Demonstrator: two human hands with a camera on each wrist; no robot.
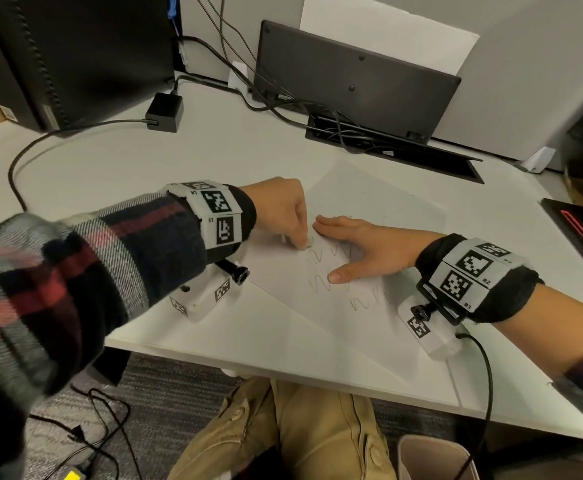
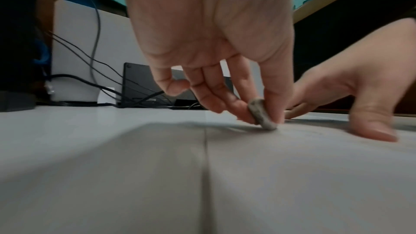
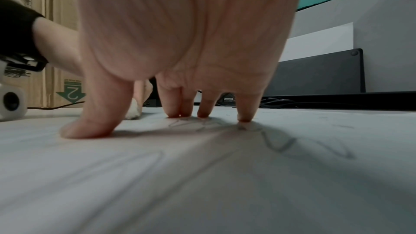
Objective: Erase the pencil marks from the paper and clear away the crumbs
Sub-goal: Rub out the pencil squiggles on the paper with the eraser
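A white sheet of paper [image 1: 362, 327] lies on the desk, with wavy pencil marks [image 1: 321, 284] across its middle. My left hand [image 1: 283, 213] pinches a small grey-smudged eraser [image 2: 262, 116] between thumb and forefinger, its lower end pressed on the paper at the marks' upper left. My right hand [image 1: 355, 249] lies flat on the sheet just right of the eraser, fingers straight and thumb spread, pinning the paper. In the right wrist view its fingertips [image 3: 244, 117] press among the pencil lines [image 3: 279, 146], and the eraser [image 3: 133, 112] shows behind the thumb. I make out no crumbs.
A dark monitor back [image 1: 355, 81] and a cable tray [image 1: 387, 140] stand behind the paper. A black power adapter [image 1: 164, 112] with its cord sits at the back left. A dark laptop corner [image 1: 581, 230] lies at the right. The desk's front edge [image 1: 283, 368] runs near my lap.
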